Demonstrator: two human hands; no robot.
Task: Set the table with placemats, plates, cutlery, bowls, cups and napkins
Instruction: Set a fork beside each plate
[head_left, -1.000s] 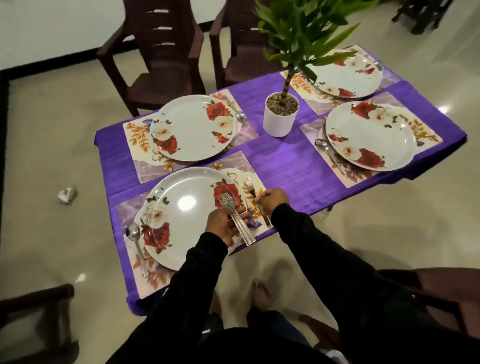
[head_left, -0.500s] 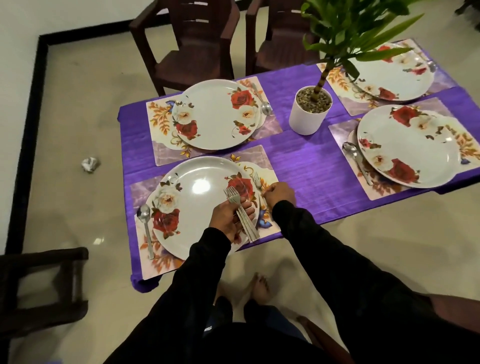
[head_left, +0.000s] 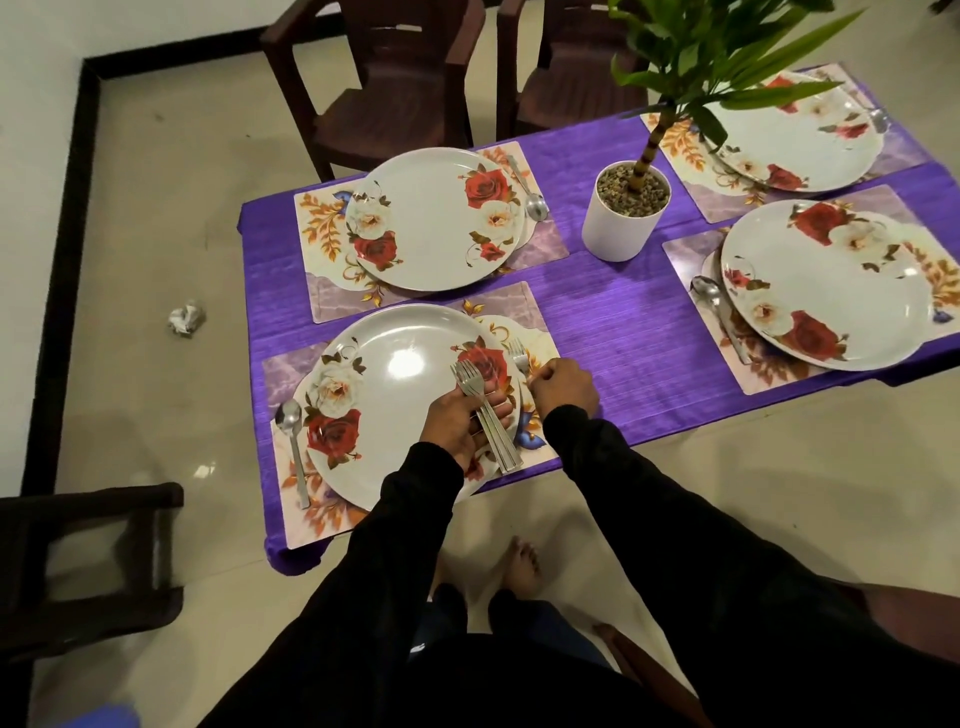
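The right hand (head_left: 563, 387) pinches one fork (head_left: 518, 353) onto the placemat (head_left: 530, 332), beside the nearest plate (head_left: 400, 395). The left hand (head_left: 457, 423) grips the spare forks (head_left: 485, 410). The fork would best lie straight, parallel to the plate's edge.

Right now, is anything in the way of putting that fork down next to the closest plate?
Nothing visible. The right hand already holds the fork over the bare placemat, right beside the plate. The left hand holds the spare forks over the plate.

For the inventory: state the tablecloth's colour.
Purple, plain with a fine woven streak: the tablecloth, clearest in the head view.
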